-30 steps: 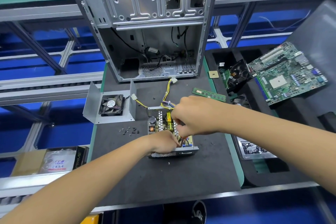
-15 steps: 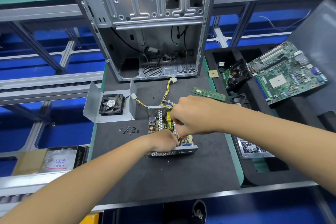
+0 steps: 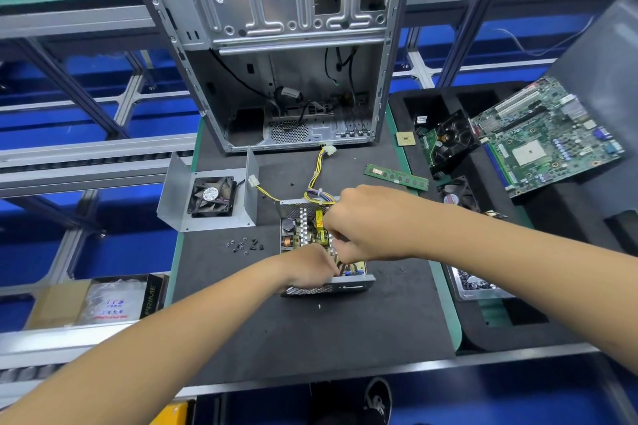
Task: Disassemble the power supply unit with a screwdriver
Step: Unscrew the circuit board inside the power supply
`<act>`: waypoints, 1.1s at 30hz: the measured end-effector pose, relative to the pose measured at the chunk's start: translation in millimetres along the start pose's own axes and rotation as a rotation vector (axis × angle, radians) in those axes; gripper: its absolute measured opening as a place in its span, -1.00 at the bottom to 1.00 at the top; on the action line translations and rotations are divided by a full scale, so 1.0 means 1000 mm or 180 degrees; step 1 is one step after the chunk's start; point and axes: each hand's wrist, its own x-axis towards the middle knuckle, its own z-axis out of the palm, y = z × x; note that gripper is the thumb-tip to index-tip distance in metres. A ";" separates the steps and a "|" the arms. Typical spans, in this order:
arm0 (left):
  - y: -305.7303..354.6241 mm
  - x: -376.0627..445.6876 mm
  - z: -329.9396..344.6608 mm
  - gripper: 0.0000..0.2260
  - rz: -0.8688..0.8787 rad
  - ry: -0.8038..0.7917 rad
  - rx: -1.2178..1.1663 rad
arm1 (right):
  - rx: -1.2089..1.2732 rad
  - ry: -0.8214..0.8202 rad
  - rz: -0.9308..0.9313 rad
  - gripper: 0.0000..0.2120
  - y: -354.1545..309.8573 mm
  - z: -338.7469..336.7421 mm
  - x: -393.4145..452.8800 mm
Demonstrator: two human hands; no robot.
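Bare mat (image 3: 310, 331) near — case (image 3: 286, 45) behind, fan cover (image 3: 207, 198) left.

Both bare forearms reach in from the near edge and meet at mid-frame. The left forearm rises from the lower left corner, and the left hand (image 3: 308, 269) lies knuckles-up with its fingers bent down and forward, their tips hidden beneath the other hand; whether they pinch anything cannot be told. The right forearm crosses in from the right edge, its wrist nearly straight. The right hand (image 3: 366, 222) sits just beyond and partly over the left, back upward, fingers curled tightly under toward the palm in a closed grip whose content is hidden
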 end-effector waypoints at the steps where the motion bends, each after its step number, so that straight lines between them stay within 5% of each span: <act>1: -0.002 0.003 0.000 -0.76 -0.0048 0.0055 0.0012 | -0.0005 0.0001 -0.0001 -0.76 0.000 0.000 0.000; 33: -0.005 0.011 0.005 -0.73 -0.0094 0.0232 -0.0112 | 0.0073 -0.0100 0.0012 -0.81 0.002 -0.003 -0.003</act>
